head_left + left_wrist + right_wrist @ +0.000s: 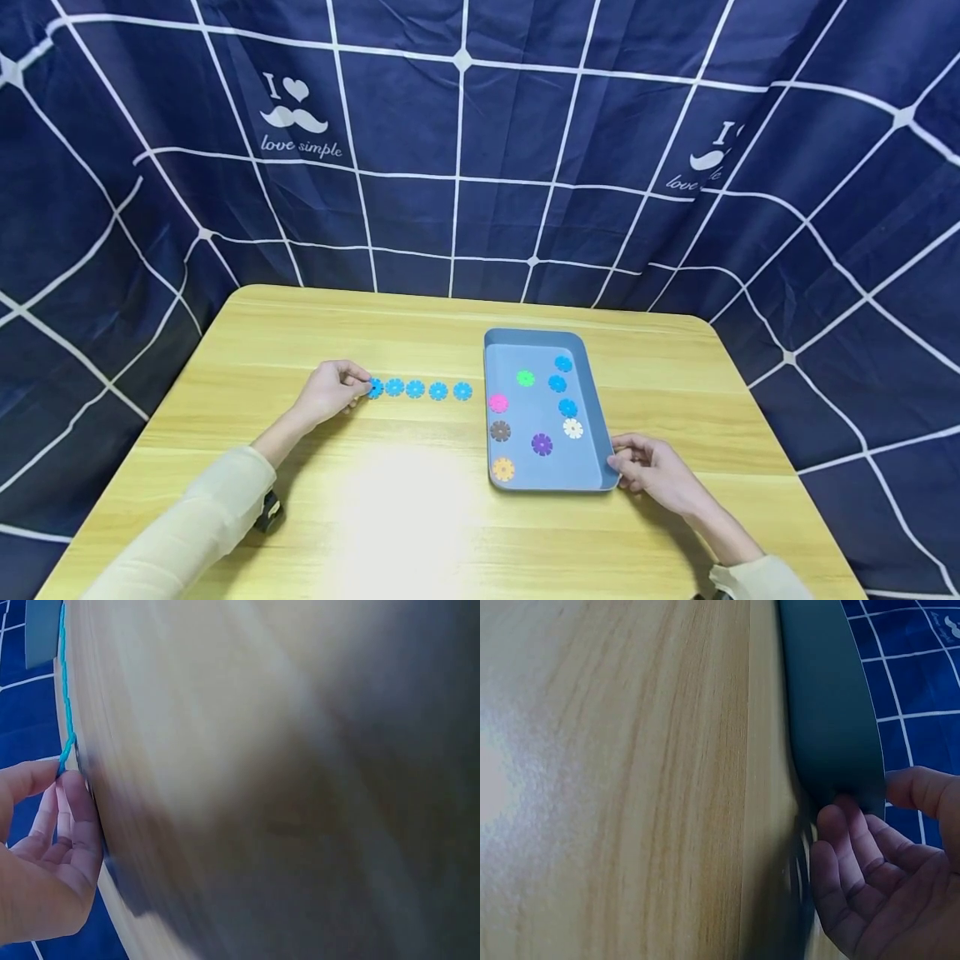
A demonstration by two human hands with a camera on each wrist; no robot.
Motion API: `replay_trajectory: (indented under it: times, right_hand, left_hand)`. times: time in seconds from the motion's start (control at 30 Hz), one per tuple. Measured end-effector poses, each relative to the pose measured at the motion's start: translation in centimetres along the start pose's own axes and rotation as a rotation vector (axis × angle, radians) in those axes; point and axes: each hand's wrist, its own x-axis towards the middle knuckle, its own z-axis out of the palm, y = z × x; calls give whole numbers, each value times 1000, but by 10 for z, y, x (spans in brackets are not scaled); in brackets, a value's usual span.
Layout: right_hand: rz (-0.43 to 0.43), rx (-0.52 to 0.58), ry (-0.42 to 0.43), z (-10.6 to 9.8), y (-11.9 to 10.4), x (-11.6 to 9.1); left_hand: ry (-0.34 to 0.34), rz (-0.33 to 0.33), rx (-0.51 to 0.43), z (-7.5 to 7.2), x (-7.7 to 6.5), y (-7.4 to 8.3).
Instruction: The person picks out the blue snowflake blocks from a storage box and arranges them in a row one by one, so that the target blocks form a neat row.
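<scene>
Five blue discs [416, 389] line up along the table [360, 333], left of a blue-grey tray [534, 337]; the left hand [333, 393] has its grip pinched on the leftmost disc [377, 387], the right hand [662, 475] on the tray's near right corner

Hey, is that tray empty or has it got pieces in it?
Not empty: nine discs lie spread out inside the tray, leaving much of its bottom bare. The right hand grips its near right corner.

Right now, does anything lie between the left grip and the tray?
Yes: four blue pieces lie in a row on the table between the left grip and the tray. That grip pinches a fifth piece at the row's left end.
</scene>
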Motion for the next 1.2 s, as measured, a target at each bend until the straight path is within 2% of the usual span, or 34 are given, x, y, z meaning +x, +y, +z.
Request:
replay_trajectory:
  times: [0.67, 1.2]
  right_hand:
    - [31, 9, 9, 0, -1, 0]
    - [7, 18, -5, 0, -4, -2]
  left_hand:
    - [44, -28, 65, -4, 5, 0]
    - [36, -36, 90, -3, 9, -1]
